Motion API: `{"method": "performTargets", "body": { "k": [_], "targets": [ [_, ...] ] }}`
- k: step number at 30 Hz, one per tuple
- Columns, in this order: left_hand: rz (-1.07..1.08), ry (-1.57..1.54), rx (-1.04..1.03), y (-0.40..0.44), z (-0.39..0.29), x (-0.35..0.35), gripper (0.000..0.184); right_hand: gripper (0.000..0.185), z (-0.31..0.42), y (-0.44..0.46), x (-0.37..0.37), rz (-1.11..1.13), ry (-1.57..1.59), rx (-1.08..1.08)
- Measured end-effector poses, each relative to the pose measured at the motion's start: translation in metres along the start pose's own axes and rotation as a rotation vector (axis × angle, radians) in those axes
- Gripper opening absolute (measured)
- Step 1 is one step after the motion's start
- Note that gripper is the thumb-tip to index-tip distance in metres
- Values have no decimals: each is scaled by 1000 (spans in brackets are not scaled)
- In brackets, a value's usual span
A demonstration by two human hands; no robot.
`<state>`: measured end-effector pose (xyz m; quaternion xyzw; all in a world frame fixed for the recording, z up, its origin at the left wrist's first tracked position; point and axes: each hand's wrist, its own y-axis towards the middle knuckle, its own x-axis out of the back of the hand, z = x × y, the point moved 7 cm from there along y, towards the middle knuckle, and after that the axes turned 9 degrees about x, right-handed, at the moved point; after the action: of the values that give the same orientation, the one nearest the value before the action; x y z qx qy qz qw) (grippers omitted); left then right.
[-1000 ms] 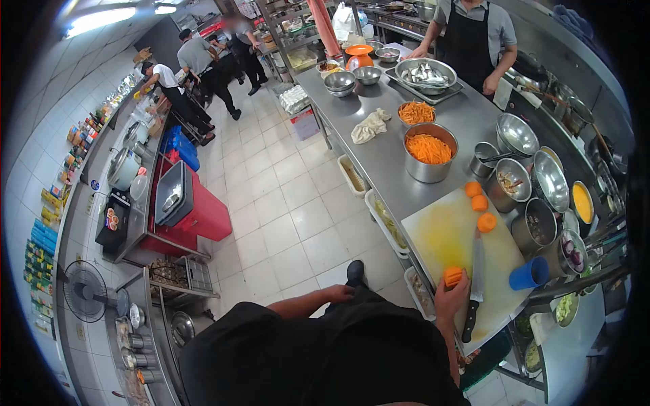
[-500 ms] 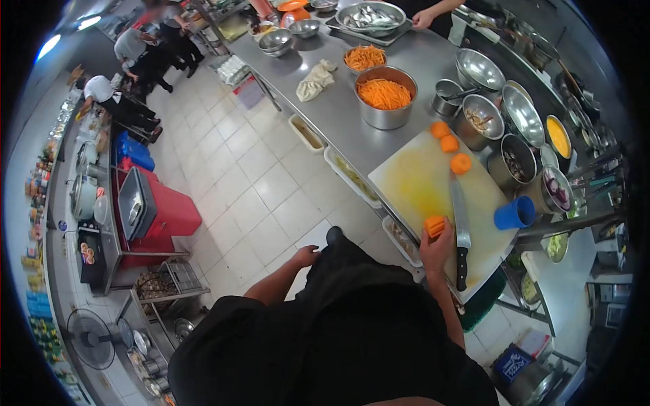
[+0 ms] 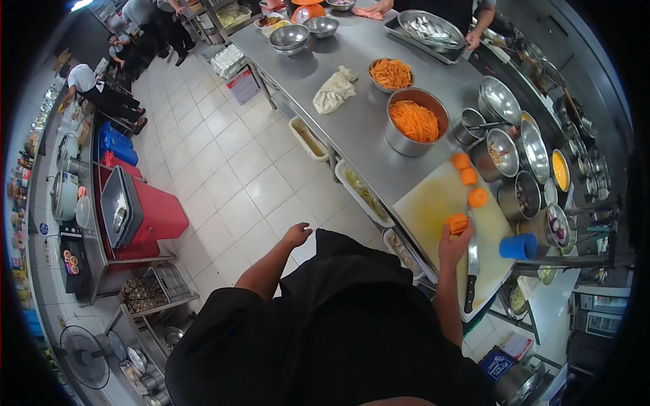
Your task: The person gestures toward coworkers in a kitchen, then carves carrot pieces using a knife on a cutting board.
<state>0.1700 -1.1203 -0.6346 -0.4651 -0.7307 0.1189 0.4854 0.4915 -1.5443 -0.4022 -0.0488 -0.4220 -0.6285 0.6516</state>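
Note:
My right hand [image 3: 452,247] is closed around a piece of carrot [image 3: 457,222], which shows cut lines, over the white cutting board [image 3: 430,196]. Beside that hand a knife [image 3: 472,257] lies flat on the board, its black handle towards me. Several peeled carrot chunks [image 3: 477,197] sit in a row along the board's far side. Away from the table, my left hand [image 3: 296,235] hangs over the floor with loosely bent fingers and nothing in it. Beyond the board stand a metal pot [image 3: 399,143] of carrot strips and a smaller bowl [image 3: 374,76] of them.
A blue cup [image 3: 518,247] stands at the board's right edge, near several metal pots and bowls [image 3: 504,203]. A crumpled cloth [image 3: 334,91] lies on the steel table [image 3: 298,88]. Across the table, another person's hand [image 3: 473,39] is by a bowl of fish [image 3: 433,34].
The view has shifted, so the table appears lower and further right. My right hand still holds the carrot piece on the board. My left hand has moved forward, away from my body.

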Motion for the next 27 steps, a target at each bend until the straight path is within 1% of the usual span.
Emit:
{"method": "performTargets", "body": {
  "k": [5,8,11,12,14,17,19,21,23,25,27],
  "targets": [
    [22,5,47,10,28,24,56,74,-14,24,-36,68,-139,-4],
    [34,-24,121,4,48,31,56,74,-19,22,-41,44,-102,-6],
    [0,6,123,2,76,27,56,72,35,34,-19,44,-307,27],
    [29,-41,178,-3,83,26,57,71,48,41,-17,16,-261,67],
    [33,-61,215,-12,96,23,58,70,71,53,-19,-37,-164,141],
    [35,-97,255,-25,110,22,59,57,118,78,-66,148,100,113],
    [22,-110,285,-29,114,26,58,43,139,90,-121,356,354,10],
    [-12,-110,286,-29,111,36,58,34,154,100,-175,430,388,133],
    [-62,-145,288,-29,110,47,57,38,182,110,-219,493,313,286],
    [-130,-213,283,-27,110,57,57,46,229,126,-243,426,363,456],
    [-176,-264,296,-30,107,66,56,56,252,144,-286,468,394,489]
  ]
}}
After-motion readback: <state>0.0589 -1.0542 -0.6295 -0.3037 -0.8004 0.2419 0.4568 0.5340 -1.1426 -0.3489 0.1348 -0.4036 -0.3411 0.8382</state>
